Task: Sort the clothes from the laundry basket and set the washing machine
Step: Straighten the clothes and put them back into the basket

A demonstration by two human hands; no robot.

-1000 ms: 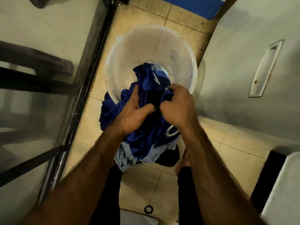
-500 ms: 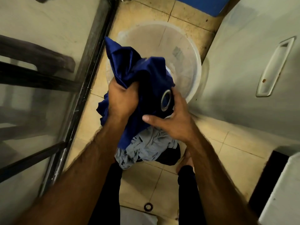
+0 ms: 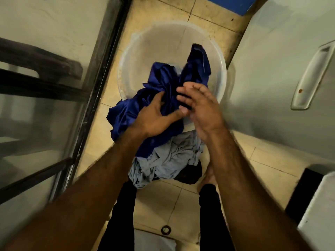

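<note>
A shiny dark blue garment hangs over the near rim of a translucent white basin on the tiled floor. My left hand grips the blue cloth near its middle. My right hand is beside it with fingers spread, touching the cloth's edge without holding it. A crumpled pale grey-blue garment lies below the blue one, between my legs, with a dark garment under it.
A glass door with a dark metal frame runs along the left. A white appliance with a recessed handle stands on the right. Another white unit is at the lower right. A floor drain ring lies between my feet.
My left hand lowered the blue garment from its raised position down toward the basin. My right hand let go of it and opened its fingers.
</note>
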